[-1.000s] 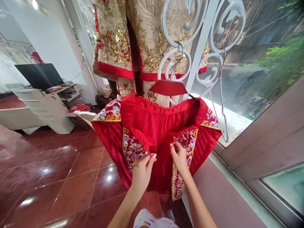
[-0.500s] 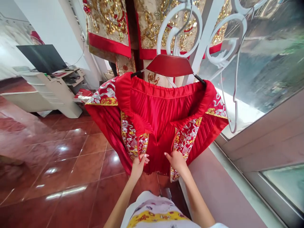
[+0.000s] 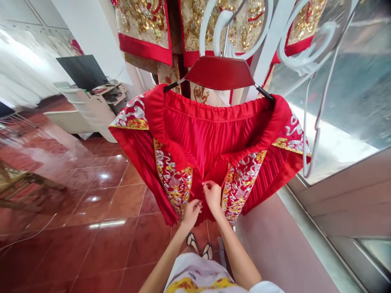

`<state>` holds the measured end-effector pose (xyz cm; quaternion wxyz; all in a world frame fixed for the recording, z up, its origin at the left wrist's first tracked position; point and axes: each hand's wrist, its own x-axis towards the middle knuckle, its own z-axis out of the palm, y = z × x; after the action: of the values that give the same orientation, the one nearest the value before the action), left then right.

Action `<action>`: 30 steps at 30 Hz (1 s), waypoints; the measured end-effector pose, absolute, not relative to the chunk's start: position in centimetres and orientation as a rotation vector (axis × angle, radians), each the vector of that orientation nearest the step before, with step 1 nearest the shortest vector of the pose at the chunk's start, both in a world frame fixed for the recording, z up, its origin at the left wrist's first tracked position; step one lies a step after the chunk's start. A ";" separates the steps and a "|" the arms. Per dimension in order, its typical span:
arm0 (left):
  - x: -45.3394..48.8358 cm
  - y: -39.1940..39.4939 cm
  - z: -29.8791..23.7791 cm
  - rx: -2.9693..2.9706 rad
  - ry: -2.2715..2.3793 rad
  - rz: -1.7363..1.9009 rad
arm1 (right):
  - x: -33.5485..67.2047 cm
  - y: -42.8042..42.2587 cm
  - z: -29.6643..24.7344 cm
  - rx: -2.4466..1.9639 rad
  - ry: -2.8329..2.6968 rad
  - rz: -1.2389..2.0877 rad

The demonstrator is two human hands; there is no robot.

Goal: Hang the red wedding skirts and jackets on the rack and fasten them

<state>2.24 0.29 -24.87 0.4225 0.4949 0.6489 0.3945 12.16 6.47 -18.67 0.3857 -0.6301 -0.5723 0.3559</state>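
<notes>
A red pleated skirt (image 3: 195, 142) with a gathered waistband hangs by its sides from a hanger with a dark red centre piece (image 3: 217, 73). Silver and gold embroidered panels (image 3: 174, 179) run down both sides of its front opening. My right hand (image 3: 213, 197) is closed in a pinch at the bottom of that opening, its fingertips covering what they grip. Lower and to the left, my left hand (image 3: 192, 213) has curled fingers close to the red cloth; whatever is in them is hidden. A thin red cord (image 3: 187, 184) dangles just above the left hand.
Gold-sequined garments (image 3: 143, 24) hang behind a white scrolled metal rack (image 3: 270, 49). At right, a white hanger (image 3: 316, 134) hangs beside the window. A desk with a dark monitor (image 3: 82, 72) stands at left, and a wooden stool (image 3: 24, 183) on the red tiled floor (image 3: 100, 252).
My right hand has left the right embroidered panel and moved left and up to the opening. My left hand has let go of the cord and shifted right. The view has turned slightly.
</notes>
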 end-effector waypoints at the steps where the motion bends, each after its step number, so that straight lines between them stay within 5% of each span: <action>1: 2.3 0.3 -24.4 1.282 1.671 0.990 | 12.2 6.4 -18.9 -1.593 -1.434 0.924; 14: 2.9 3.6 -21.0 1.677 1.999 0.759 | 10.7 4.2 -20.0 -1.261 -1.109 1.393; 30: 2.7 3.0 -23.6 1.667 1.807 0.785 | 8.7 2.1 -20.7 -1.265 -0.742 1.202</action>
<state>2.73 2.98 -23.62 0.2767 0.6208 0.6727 0.2924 8.68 2.07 -20.66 0.5832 -0.5420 -0.3179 0.5148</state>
